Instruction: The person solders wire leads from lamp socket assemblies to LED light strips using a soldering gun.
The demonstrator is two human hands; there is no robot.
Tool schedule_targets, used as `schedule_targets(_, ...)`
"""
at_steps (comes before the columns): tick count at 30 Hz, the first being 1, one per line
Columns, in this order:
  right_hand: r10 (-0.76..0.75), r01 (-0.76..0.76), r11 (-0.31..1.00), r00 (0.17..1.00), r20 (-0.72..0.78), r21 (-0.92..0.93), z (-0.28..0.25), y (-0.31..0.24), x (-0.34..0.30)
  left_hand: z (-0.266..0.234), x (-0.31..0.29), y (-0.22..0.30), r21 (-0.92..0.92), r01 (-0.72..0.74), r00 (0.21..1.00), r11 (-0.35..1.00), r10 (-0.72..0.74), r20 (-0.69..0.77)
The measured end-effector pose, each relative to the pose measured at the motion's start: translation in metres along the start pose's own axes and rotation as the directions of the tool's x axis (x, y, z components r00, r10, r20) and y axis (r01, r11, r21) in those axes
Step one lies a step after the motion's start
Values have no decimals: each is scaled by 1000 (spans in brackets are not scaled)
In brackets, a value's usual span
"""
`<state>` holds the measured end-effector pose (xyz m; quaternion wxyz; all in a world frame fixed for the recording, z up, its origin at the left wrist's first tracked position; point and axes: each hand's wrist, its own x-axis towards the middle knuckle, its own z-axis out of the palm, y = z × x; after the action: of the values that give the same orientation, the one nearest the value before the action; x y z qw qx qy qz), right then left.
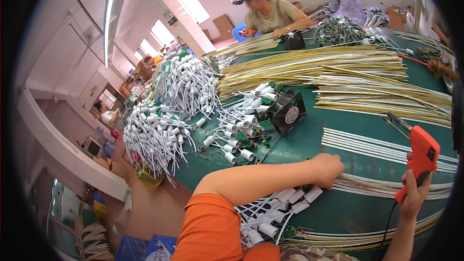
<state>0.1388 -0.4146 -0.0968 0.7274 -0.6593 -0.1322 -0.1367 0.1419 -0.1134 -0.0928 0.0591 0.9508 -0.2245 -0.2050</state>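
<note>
Gripping an orange glue gun upright, right hand closed round its handle; left hand curled on the near end of pale strips, long axis running rightward beneath the gun. Left hand nearer.

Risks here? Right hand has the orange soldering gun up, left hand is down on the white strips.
1. The soldering gun in the right hand points its metal tip toward the yellow strips; a slip might scorch them.
2. Its black cord hangs across the table edge and may snag.
3. The left hand presses the white strips near white sockets; the forearm could sweep those off the green table.
</note>
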Motion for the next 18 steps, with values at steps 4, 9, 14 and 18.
schedule_targets(4, 3, -2, 1000, 1000, 21, -30, -4, 6, -1, -4, -1, 2, -117, 28, 994, 993, -16, 106)
schedule_targets(9, 4, -4, 1000, 999, 42, -11, -7, 8, 0, -2, 0, 10, -100, 71, 982, 993, -52, 184)
schedule_targets(14, -6, 7, 1000, 1000, 21, -28, -5, 7, 1, 2, -3, 13, -16, 48, 987, 999, -45, 151)
schedule_targets(18, 24, -24, 1000, 999, -42, 3, -4, -4, -2, -2, 1, 21, -7, 38, 972, 999, -35, 232)
